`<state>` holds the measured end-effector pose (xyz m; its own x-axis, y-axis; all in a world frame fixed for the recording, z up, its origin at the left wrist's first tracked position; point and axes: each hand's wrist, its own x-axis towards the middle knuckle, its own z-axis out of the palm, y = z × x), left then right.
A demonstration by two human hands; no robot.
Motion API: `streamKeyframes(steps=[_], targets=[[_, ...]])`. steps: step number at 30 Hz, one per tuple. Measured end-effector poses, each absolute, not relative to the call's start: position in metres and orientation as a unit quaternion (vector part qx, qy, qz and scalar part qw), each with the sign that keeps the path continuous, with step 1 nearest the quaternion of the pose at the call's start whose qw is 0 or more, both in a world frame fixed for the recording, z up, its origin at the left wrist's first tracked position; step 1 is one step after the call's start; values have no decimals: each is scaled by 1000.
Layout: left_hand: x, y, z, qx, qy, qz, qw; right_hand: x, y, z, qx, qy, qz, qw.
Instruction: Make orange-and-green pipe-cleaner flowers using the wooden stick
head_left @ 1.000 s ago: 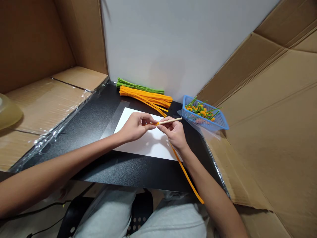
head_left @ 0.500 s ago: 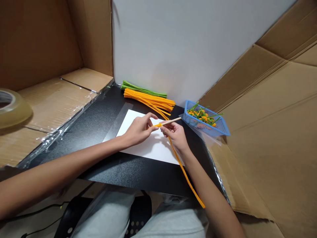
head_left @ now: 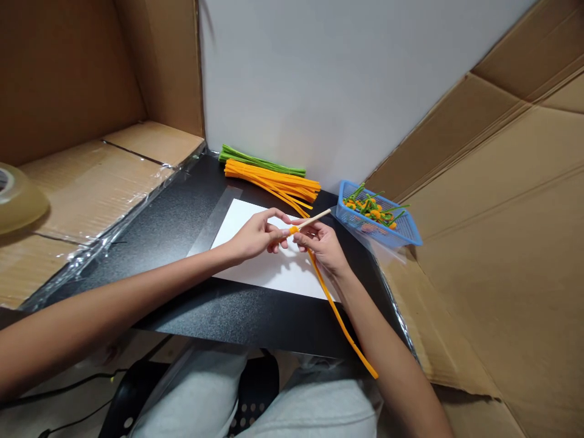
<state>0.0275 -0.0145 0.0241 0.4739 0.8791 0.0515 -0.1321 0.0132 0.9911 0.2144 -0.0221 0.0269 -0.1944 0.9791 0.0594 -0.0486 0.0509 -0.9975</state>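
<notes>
Between my hands a thin wooden stick (head_left: 318, 216) slants up to the right. An orange pipe cleaner (head_left: 335, 310) is wound in a small coil around the stick's lower left part, and its long tail hangs past my right wrist towards my lap. My left hand (head_left: 260, 236) pinches the stick at the coil, thumb and fingers closed. Just to the right, my right hand (head_left: 323, 244) grips the pipe cleaner beside the coil; its fingers behind the stick are partly hidden. Both hands are above a white sheet of paper (head_left: 255, 274).
Behind the paper lie a bundle of orange pipe cleaners (head_left: 274, 181) and a bundle of green pipe cleaners (head_left: 262, 161). A blue basket (head_left: 401, 237) at right holds orange and green pieces. A tape roll (head_left: 25, 204) rests on cardboard at left. Cardboard walls flank the black table (head_left: 182, 316).
The orange coil on the stick shows more clearly, and the left fingers have shifted around it. The stick tilts slightly more upward. The view has moved a little.
</notes>
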Motion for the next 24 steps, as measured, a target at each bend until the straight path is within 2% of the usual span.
streamKeyframes(steps=[7,10,13,16,19,21,24], targets=[[19,-10,32,444,265,279,809,216,-21,27,-387,-562,565,464],[18,-9,33,481,254,260,798,216,-21,26,-390,-570,548,472],[17,-10,33,629,282,322,649,216,-21,26,-395,-568,529,491],[17,-15,32,782,331,380,366,214,-21,25,-397,-559,522,507],[19,-20,28,851,340,387,102,212,-23,26,-398,-567,518,501],[19,-20,25,865,326,382,6,211,-25,27,-398,-576,515,494],[18,-17,22,863,323,389,-4,212,-25,29,-405,-585,513,479]])
